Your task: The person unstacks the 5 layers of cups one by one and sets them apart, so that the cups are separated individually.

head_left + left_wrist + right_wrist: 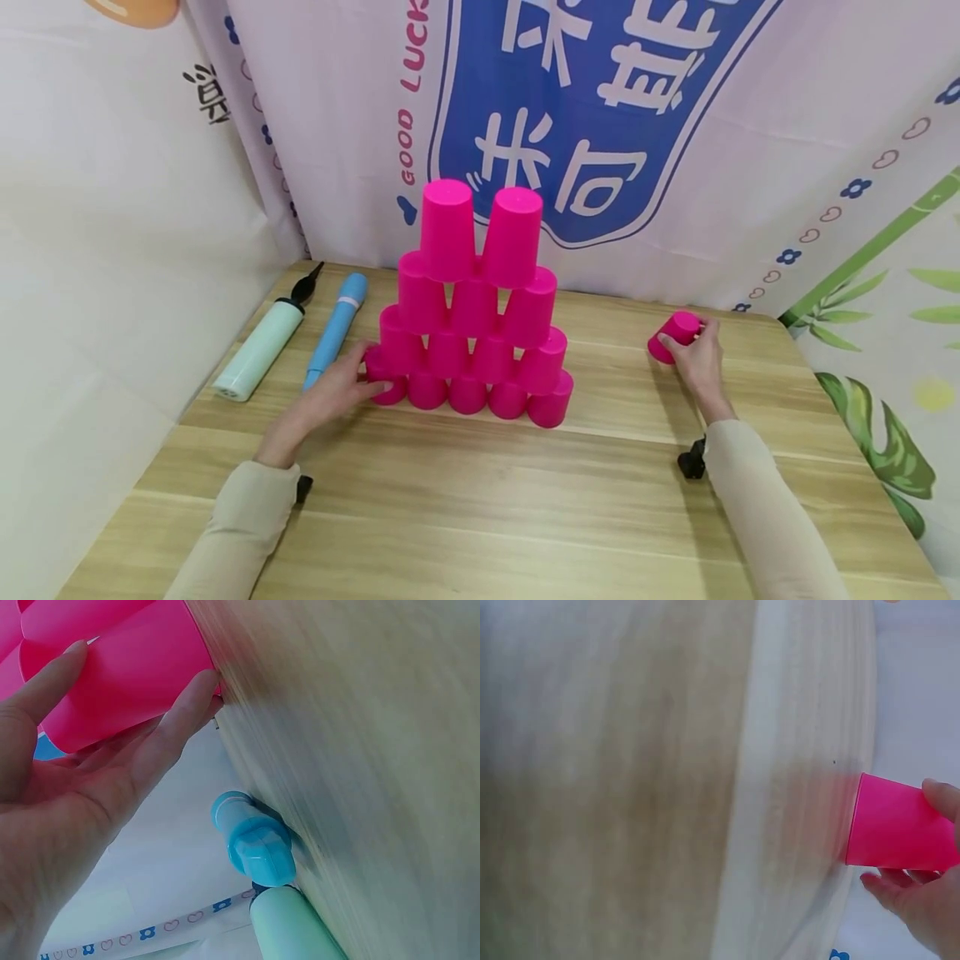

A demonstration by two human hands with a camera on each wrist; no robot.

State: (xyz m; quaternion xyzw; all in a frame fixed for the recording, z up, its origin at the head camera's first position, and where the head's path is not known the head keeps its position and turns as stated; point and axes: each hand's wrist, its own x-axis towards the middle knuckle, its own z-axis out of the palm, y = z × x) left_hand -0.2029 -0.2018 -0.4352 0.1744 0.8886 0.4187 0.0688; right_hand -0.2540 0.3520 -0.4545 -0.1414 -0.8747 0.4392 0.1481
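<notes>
Pink cups stand upside down in a stacked pyramid (450, 312) of several rows, with two cups on top. At its lower left corner my left hand (330, 393) holds the end pink cup (139, 679) of the bottom row, thumb on the near side and fingers behind. Off to the right, apart from the pyramid, my right hand (697, 358) grips a single pink cup (681, 327) between thumb and fingers. That cup is also upside down and slightly tilted, its rim at or just above the tabletop; I cannot tell which.
Left of the pyramid, a pale green hand pump (261, 350) with a black nozzle and a blue pump-like tube (337, 325) lie on the wooden table (480, 508). Behind stands a printed curtain (330, 125), close to the table's back edge.
</notes>
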